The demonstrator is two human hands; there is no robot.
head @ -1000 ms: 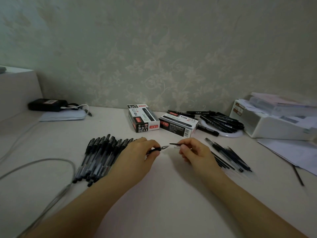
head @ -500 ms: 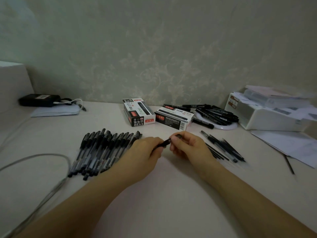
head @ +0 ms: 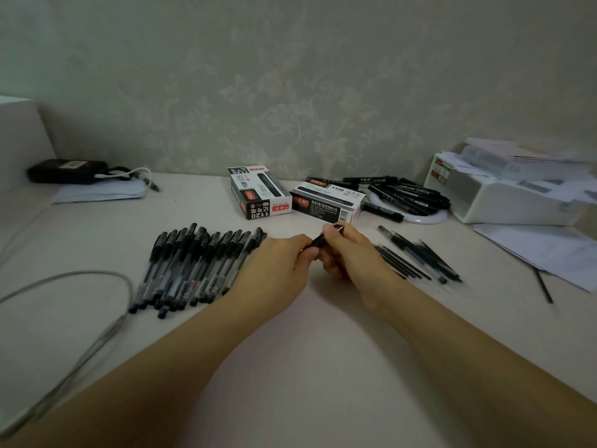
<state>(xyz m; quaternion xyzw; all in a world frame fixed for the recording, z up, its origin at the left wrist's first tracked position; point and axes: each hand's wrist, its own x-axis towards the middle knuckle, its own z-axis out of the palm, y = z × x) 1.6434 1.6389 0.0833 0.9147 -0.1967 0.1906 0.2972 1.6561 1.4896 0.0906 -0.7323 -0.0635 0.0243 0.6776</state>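
A second ago the pieces were apart. Now they're joined into one pen (head: 319, 241), held mid-desk between both hands. The left hand (head: 284, 257) curls round the lower end and the right hand (head: 349, 253) pinches the top, so it's probably nearly assembled and headed for the row of pens (head: 200, 263).

"1120" is printed on both pen boxes, the left box (head: 258, 192) and the right box (head: 329, 202).
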